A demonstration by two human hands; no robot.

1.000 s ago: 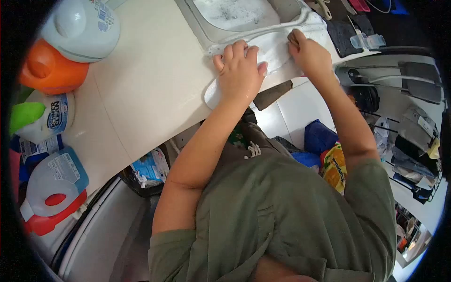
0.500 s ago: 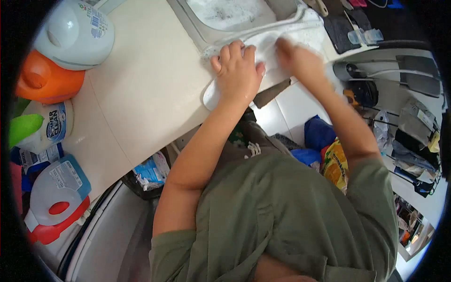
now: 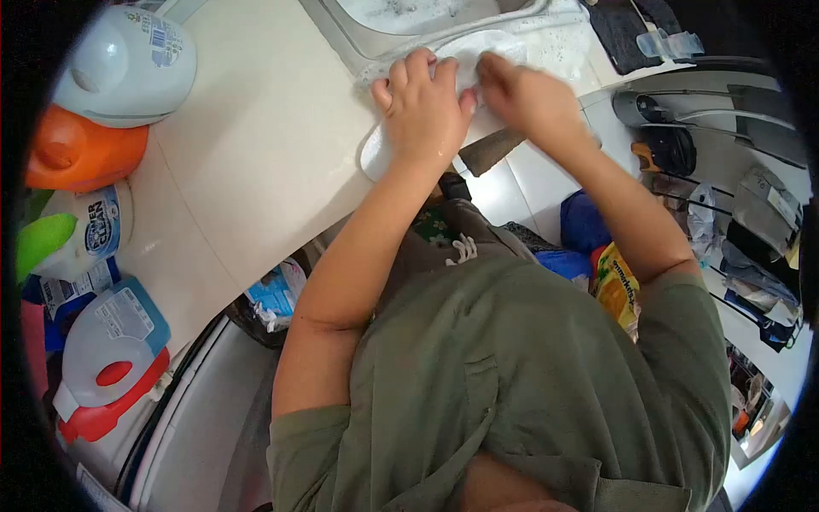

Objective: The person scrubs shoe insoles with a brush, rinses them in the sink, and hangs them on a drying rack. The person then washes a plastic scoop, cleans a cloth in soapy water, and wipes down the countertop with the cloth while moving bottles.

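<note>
A flat white piece [image 3: 375, 155], long with rounded ends and a little like a slipper or an insole, lies at the counter's edge beside the sink. Suds surround its far end. My left hand [image 3: 424, 109] presses down on its middle with the fingers spread, covering much of it. Close by on the right, my right hand [image 3: 536, 104] is curled over the far part of the piece, its fingers closed and slightly blurred. Whatever those fingers hold, if anything, is hidden.
The sink [image 3: 345, 38] with foamy water is just beyond my hands. Along the left stand a white jug [image 3: 128, 68], an orange container [image 3: 85, 149], a labelled white tub [image 3: 101, 222] and a clear bottle with red [image 3: 115, 354]. A rack [image 3: 717, 192] hangs at the right.
My right hand has moved left, closer to my left hand. The far end of the white piece now shows more clearly, and the view has shifted slightly.
</note>
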